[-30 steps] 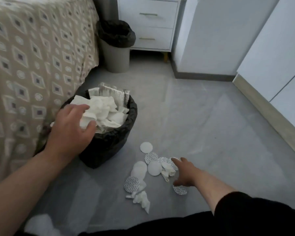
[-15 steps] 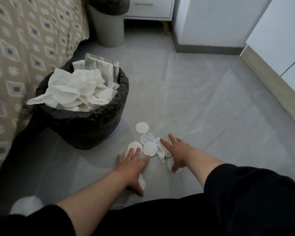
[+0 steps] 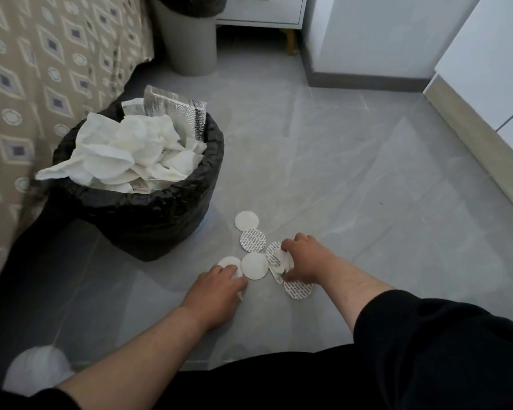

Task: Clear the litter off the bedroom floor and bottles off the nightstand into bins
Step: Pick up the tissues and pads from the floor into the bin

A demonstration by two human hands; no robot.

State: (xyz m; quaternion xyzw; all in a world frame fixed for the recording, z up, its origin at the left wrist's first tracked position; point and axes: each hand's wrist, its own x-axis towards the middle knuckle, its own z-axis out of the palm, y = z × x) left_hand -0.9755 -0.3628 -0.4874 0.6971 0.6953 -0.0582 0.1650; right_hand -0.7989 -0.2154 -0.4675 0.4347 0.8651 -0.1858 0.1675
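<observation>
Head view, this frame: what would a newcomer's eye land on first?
First, the black-lined bin beside the bed, heaped with crumpled white tissues and a silver foil pouch at the back. Next, the round white and printed discs scattered on the grey floor in front of it, where the left hand and right hand are gathering them.

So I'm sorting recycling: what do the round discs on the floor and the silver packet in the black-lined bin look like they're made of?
The printed discs look like foil-faced seal liners: pale, flat, with rows of grey print. The plain discs look matte white, likely paper or foam backing. The silver packet appears to be metallised plastic film: shiny, with a fine embossed grid. None of this is certain from looks alone.
</observation>
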